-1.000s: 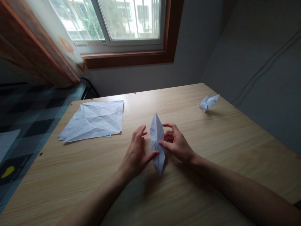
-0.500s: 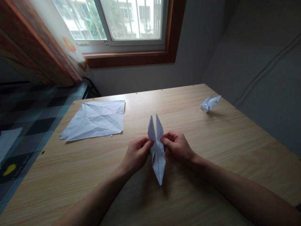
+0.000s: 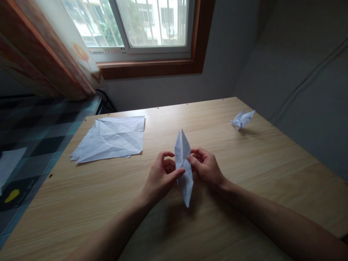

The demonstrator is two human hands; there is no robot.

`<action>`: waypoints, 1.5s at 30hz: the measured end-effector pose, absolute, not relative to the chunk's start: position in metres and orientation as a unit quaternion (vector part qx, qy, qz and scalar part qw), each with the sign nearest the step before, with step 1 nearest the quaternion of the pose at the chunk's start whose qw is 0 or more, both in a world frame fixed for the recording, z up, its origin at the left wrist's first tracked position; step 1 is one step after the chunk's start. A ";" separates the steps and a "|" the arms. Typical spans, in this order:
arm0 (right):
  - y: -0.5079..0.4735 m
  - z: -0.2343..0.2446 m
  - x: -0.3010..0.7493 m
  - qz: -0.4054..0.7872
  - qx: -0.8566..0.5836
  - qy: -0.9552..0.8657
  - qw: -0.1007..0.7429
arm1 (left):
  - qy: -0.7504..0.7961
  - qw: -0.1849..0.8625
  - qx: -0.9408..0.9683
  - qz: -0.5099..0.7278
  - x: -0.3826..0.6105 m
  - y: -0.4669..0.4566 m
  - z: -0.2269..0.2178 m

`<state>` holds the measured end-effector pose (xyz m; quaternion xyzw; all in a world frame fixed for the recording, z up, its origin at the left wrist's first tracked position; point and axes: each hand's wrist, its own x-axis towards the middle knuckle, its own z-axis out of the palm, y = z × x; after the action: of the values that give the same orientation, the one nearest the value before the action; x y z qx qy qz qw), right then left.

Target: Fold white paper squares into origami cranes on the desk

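Between my hands, above the table, is a long folded white paper (image 3: 185,183) with pointed ends. Its two upper points lie close together, and a single point faces down toward me. My left hand (image 3: 163,174) grips it from the left, with the thumb lying across the middle of the front and the index finger curled at the left edge. On the other side, my right hand (image 3: 206,166) pinches the right edge near the middle between thumb and fingers. The fingertips behind the paper are hidden.
Creased white paper sheets (image 3: 116,139) lie stacked at the table's back left. A folded white paper bird (image 3: 241,119) stands at the back right of the wooden table (image 3: 261,163). Left of the table is a checked cloth (image 3: 29,123); a window (image 3: 157,25) is behind.
The two upper points have come together, closing the gap between them. My left thumb has moved lower and farther across the paper, and the left fingers have loosened from its edge.
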<state>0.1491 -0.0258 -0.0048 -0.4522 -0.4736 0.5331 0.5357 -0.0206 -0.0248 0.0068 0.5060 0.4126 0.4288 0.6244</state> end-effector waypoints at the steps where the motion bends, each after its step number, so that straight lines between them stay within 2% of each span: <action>1: -0.026 -0.005 0.149 0.534 -0.449 -0.475 0.536 | 0.410 0.624 0.506 0.431 -0.021 -0.025 0.006; 10: -0.029 -0.004 0.150 0.641 -0.353 -0.452 0.510 | 0.406 0.624 0.479 0.464 -0.026 -0.017 -0.003; 33: -0.032 -0.002 0.149 0.633 -0.358 -0.482 0.488 | 0.470 0.487 0.589 0.442 -0.025 -0.023 -0.001; 45: -0.031 -0.004 0.146 0.619 -0.366 -0.489 0.494 | 0.475 0.465 0.623 0.413 -0.026 -0.025 0.001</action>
<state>0.1459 -0.0312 -0.0039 -0.3656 -0.4895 0.6187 0.4939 -0.0258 -0.0248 0.0010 0.6232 0.4747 0.4128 0.4646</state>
